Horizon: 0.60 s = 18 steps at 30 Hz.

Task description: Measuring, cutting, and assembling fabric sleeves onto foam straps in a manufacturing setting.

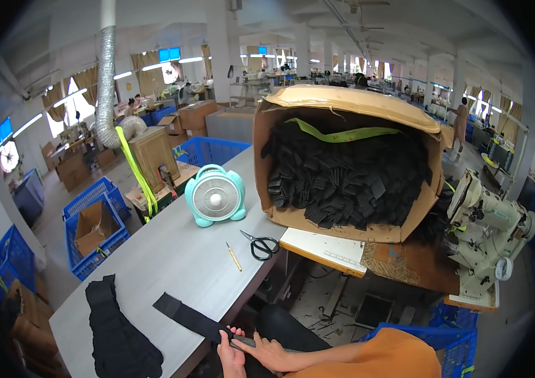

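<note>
A black fabric strap (187, 317) reaches over the table's near edge into my hands, its far end lying flat on the tabletop. My left hand (232, 358) is closed round the strap's near end, thumb pointing up. Right beside it, my right hand (268, 354) pinches a dark grey part of the same piece, fingers bent over it. What lies under the fingers is partly hidden. To the left, another black fabric piece (120, 337), wide at the bottom and narrow at the top, rests on the table (147, 271).
Black-handled scissors (263, 247) and a thin yellowish pointed tool (234, 256) lie ahead, near a turquoise fan (216, 196). A cardboard box (343, 94) full of black fabric pieces stands beside a sewing machine (491, 217). Blue crates (94, 249) sit on the floor.
</note>
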Motion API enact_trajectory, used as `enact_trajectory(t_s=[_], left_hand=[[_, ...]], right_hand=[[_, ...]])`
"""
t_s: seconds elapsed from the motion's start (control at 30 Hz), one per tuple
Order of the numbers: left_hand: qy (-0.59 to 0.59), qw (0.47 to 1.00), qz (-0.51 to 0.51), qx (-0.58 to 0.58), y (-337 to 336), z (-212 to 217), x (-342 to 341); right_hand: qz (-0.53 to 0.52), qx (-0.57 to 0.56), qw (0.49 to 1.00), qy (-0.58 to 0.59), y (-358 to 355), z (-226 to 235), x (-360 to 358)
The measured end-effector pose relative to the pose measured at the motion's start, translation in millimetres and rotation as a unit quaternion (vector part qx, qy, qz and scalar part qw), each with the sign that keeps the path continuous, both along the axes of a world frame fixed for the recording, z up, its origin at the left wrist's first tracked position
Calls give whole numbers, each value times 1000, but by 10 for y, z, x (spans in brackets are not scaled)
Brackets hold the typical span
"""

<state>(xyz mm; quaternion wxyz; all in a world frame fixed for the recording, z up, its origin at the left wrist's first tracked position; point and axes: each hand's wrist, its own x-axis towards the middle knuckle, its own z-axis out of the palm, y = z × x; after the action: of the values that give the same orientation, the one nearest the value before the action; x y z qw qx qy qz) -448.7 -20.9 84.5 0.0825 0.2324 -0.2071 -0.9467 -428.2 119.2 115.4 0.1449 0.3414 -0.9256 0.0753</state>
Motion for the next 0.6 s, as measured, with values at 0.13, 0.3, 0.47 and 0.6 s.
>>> enact_trajectory(t_s=[0.13,0.3,0.47,0.6], left_hand=[[-10,999,16,-37,69,16,-5],[55,997,27,-54,41,15,-17],[6,999,-23,-35,-35,125,-18],[-16,999,28,-22,2,96,-35]], right_hand=[[-32,50,998,0,-133,-124,-119],[-32,7,999,-34,-494,-244,-373],[13,-9,999,-41,-139,-145,-381],[13,43,998,-42,-112,7,-174]])
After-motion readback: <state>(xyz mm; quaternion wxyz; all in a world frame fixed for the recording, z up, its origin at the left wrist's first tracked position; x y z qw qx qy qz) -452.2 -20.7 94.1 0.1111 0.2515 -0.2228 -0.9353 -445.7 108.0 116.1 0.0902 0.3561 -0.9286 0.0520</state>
